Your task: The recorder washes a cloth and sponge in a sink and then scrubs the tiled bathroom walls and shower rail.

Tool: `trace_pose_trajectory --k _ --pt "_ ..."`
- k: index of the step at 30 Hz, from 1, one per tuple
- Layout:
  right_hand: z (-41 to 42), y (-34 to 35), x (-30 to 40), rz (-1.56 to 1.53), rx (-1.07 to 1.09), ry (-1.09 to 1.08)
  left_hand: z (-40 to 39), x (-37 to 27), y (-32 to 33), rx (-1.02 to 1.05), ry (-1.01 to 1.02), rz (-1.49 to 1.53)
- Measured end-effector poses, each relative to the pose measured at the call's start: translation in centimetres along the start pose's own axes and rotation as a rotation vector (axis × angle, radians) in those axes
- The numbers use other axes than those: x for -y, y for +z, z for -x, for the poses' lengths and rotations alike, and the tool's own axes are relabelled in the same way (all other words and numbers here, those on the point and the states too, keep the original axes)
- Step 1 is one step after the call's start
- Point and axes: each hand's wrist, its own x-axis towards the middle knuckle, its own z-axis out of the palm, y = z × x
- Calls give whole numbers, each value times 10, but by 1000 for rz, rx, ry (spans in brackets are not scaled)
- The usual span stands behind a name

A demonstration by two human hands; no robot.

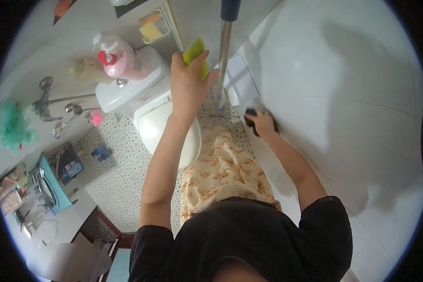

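Note:
My left hand (190,81) is raised above the toilet and holds a yellow-green sponge (194,51) between thumb and fingers. Lower down on the right, my right hand (262,121) is closed around a black object (250,118) against the white tiled wall (338,123). My fingers cover much of that object, and its kind cannot be made out. Between the two hands stands a metal pole (225,46) with a dark blue grip. Below my left forearm is the white toilet lid (155,127), which is down.
Pink pump bottles (127,65) stand on the toilet tank (107,97). Above hangs a soap dish (164,21) holding a yellow block. A white rectangular box (245,79) is behind the pole. Taps (44,102), a green bath puff (12,121) and blue slippers (101,153) are at left.

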Motion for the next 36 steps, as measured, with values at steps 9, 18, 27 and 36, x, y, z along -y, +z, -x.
trace_pose_trajectory --k 9,18,27,36 --pt "55 -11 30 -1673 609 426 127 21 -138 -69 -734 931" --pt "55 -108 177 -1774 744 182 253 -8 -222 -405 -772 1075" --pt "136 -88 340 -1816 746 -51 494 17 -342 -601 -899 961" --pt "184 -61 495 -1839 914 -303 695 10 -421 -1144 -1068 928"
